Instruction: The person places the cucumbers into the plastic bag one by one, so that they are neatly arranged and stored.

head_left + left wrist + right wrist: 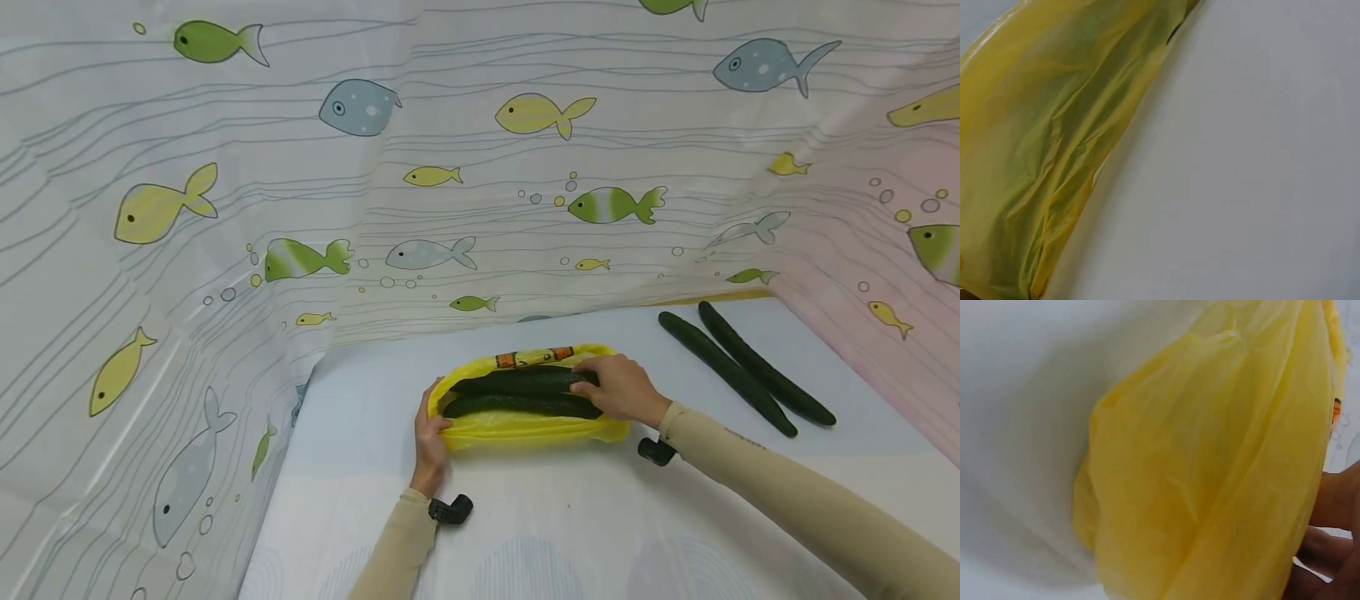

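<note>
A yellow plastic bag (517,433) lies on its side with its wide mouth open, and two dark green cucumbers lie inside. The upper cucumber (517,382) lies just behind the lower cucumber (521,406). My left hand (430,446) grips the bag's left end, thumb over the rim. At the other end, my right hand (618,387) reaches into the mouth and holds the upper cucumber's right end between thumb and fingers. The left wrist view has the bag's thin side (1066,137); in the right wrist view its yellow film (1204,475) covers much of the right hand's work.
Two more cucumbers lie side by side at the table's back right, a left one (723,371) and a right one (765,367). A fish-patterned sheet (450,208) hangs around the back and sides of the white table (570,517).
</note>
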Tool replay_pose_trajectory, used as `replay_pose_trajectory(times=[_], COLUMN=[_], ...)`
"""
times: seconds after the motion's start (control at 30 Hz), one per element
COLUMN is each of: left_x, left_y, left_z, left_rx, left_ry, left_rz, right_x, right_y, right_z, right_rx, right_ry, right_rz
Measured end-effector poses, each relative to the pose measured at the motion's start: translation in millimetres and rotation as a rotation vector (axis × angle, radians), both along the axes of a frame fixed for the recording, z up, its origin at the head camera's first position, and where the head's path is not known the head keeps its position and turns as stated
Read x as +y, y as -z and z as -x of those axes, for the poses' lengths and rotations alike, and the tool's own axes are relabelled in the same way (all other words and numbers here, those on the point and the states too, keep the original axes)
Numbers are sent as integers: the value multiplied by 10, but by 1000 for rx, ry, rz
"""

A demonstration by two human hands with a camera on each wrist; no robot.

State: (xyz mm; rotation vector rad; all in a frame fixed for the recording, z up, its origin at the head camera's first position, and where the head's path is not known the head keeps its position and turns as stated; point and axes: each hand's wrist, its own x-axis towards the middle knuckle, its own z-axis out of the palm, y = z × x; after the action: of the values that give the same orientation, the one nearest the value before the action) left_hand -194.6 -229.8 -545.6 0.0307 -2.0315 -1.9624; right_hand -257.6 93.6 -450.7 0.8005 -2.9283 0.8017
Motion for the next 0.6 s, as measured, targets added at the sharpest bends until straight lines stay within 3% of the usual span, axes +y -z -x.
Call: replay_pose_trajectory(times=[0.33,0.6], left_x=[24,20], left_y=[-25,-31], left_z=[-1,-8], left_rx=[-11,-9], left_ry=[-2,-8], left_rz=[28,8], right_x=[-36,-85], right_y=[133,145], right_z=[11,-47], right_rx=[-6,12], right_ry=[44,47], right_rz=[-51,-162])
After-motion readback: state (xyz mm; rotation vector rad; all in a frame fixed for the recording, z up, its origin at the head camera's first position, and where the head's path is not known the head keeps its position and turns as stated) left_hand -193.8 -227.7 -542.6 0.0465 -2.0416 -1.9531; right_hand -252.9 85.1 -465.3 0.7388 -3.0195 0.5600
